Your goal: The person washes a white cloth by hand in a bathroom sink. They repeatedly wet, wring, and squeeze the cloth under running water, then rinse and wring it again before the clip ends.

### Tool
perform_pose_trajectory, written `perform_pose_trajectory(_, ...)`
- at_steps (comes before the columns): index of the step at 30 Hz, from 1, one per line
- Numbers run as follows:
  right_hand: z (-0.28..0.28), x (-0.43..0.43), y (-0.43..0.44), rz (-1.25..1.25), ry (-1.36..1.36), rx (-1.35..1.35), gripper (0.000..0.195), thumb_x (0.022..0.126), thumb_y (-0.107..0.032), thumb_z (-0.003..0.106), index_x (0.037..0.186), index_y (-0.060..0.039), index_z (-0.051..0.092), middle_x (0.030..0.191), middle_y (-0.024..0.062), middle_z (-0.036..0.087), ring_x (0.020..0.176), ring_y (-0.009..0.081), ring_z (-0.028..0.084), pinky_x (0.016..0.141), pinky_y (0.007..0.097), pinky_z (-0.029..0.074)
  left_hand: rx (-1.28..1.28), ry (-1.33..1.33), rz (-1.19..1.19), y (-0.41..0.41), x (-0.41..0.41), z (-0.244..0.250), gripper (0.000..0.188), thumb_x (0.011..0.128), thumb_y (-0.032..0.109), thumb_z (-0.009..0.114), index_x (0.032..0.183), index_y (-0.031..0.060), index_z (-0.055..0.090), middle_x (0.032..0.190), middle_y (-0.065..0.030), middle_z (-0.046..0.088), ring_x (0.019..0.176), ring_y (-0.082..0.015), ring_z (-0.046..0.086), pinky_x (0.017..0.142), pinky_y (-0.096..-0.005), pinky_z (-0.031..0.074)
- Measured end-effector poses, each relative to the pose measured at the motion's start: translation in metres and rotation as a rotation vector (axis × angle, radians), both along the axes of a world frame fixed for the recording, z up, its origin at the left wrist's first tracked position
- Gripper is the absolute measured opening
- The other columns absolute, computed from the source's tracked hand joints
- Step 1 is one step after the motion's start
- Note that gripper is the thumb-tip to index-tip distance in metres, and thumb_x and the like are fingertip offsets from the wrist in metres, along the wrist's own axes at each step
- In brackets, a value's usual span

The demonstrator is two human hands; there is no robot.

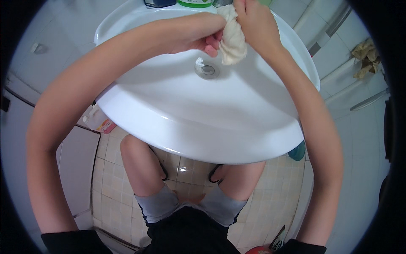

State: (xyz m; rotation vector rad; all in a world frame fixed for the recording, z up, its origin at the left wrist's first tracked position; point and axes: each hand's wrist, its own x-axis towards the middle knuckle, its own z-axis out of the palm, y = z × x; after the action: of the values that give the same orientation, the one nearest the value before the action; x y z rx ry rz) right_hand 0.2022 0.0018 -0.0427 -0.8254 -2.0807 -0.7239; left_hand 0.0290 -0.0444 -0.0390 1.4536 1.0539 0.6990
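A bunched cream cloth (233, 41) hangs over the back part of a white ceramic washbasin (203, 117). My left hand (206, 33) has its fingers curled around the cloth from the left. On the other side, my right hand (258, 23) grips the cloth's upper end; its fingertips run up to the picture's top edge. Below the cloth lies the round metal drain (208, 70), with a small clump of white foam (199, 62) at its rim. Both forearms reach over the basin from its two sides.
A green-bottomed bottle (194, 3) and a dark container (160, 3) stand on the basin's back ledge. A plastic jug (100, 120) sits on the floor at left. At right, a brownish cloth (366, 58) hangs by the tiled wall. Beneath the basin's right edge shows something teal (297, 151).
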Motion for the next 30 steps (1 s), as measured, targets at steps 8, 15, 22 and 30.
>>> perform_pose_trajectory(8, 0.003, -0.028, -0.021, 0.102, -0.126, -0.371, 0.027, 0.095, -0.016, 0.049, 0.087, 0.0043, 0.066, 0.079, 0.0243, 0.068, 0.074, 0.0428, 0.067, 0.068, 0.0511, 0.055, 0.173, -0.356, 0.43, 0.022, -0.019, 0.008, 0.01, 0.079, -0.001, 0.045, 0.072, 0.0055, 0.048, 0.07, -0.0035, 0.048, 0.058, -0.0149, 0.045, 0.056, -0.0288, 0.042)
perform_pose_trajectory(15, 0.012, -0.035, -0.035, 0.109, 0.164, -0.268, 0.032, 0.098, -0.019, 0.043, 0.084, 0.0028, 0.062, 0.081, 0.0237, 0.068, 0.075, 0.0418, 0.067, 0.064, 0.051, 0.054, 0.067, -0.064, -0.008, 0.003, -0.011, -0.002, 0.011, 0.09, 0.011, 0.049, 0.084, 0.0061, 0.056, 0.083, -0.0043, 0.057, 0.065, -0.0129, 0.055, 0.076, -0.0261, 0.052)
perform_pose_trajectory(22, -0.007, -0.002, 0.005, -0.185, -0.14, -0.253, 0.029, 0.097, -0.019, 0.049, 0.078, -0.0012, 0.063, 0.071, 0.0225, 0.067, 0.065, 0.0399, 0.066, 0.059, 0.0497, 0.054, -0.11, -0.391, 0.113, 0.018, -0.01, 0.016, 0.011, 0.077, -0.003, 0.045, 0.071, 0.0063, 0.045, 0.068, -0.0025, 0.044, 0.057, -0.0148, 0.042, 0.056, -0.0291, 0.042)
perform_pose_trajectory(30, 0.017, -0.05, -0.059, 0.152, -0.02, -0.112, 0.038, 0.101, -0.026, 0.045, 0.078, -0.001, 0.062, 0.063, 0.0216, 0.063, 0.058, 0.0408, 0.063, 0.057, 0.0508, 0.051, 0.16, -0.244, 0.248, 0.015, -0.027, 0.009, 0.022, 0.089, 0.01, 0.049, 0.103, 0.0046, 0.065, 0.097, -0.0068, 0.067, 0.087, -0.0144, 0.064, 0.076, -0.0284, 0.052)
